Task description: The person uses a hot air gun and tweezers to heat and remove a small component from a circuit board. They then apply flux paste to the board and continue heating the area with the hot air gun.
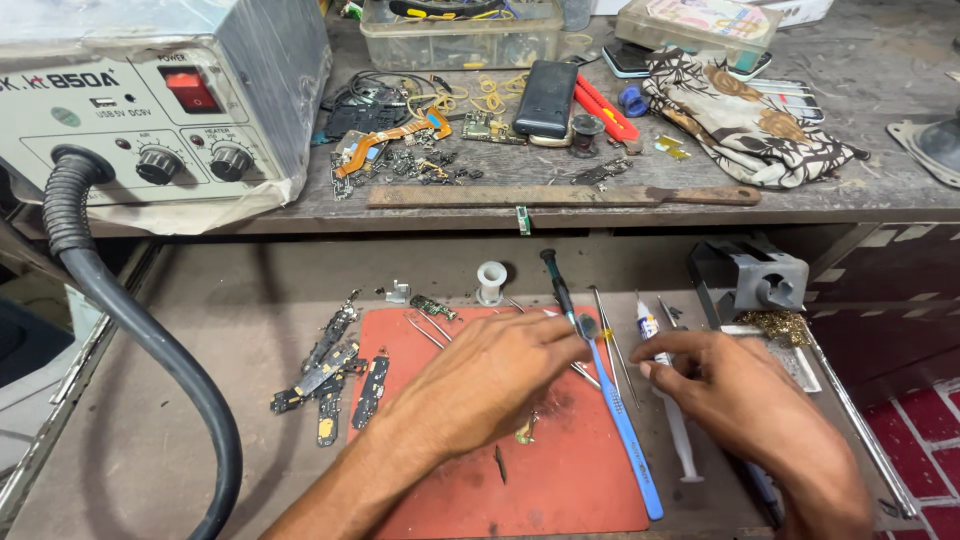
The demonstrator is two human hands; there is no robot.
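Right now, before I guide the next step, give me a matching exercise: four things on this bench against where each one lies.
Things:
1. blue toothbrush
2. white spool
3. rusty flat file
4. patterned cloth

Places:
A. upper shelf, far right
B. along the upper shelf's front edge
C. just beyond the red mat, upright
D. between the left hand and the right hand

Pairs: 1-D, 2-C, 3-B, 4-A
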